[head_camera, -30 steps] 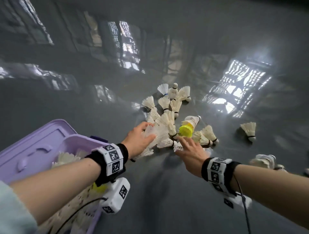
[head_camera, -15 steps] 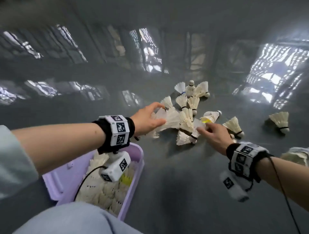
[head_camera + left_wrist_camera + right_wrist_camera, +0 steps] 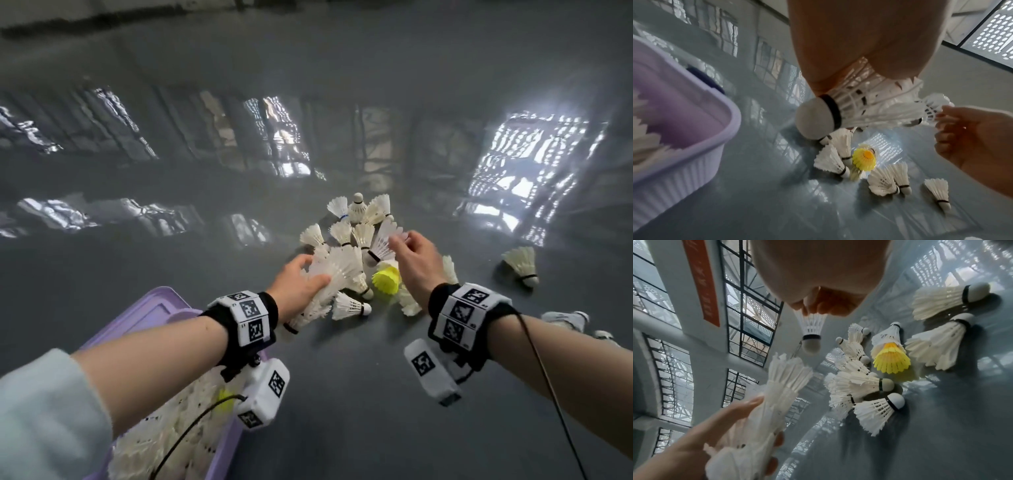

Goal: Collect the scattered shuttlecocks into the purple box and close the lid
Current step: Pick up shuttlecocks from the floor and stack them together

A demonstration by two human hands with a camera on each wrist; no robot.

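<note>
— What are the hands doing?

— The left hand [image 3: 297,287] grips a nested stack of white shuttlecocks [image 3: 334,274], fingers wrapped around the feathers. The right hand [image 3: 416,262] pinches 1 white shuttlecock [image 3: 383,242] by its feather tips, cork end hanging down, close to the top of that stack.

— And around them?

— Below both hands, a pile of loose shuttlecocks [image 3: 356,226] lies on the glossy grey floor [image 3: 342,394], a yellow shuttlecock [image 3: 386,278] among them. The purple box [image 3: 701,160] sits open at the lower left — white shuttlecocks inside — under the left forearm.
</note>
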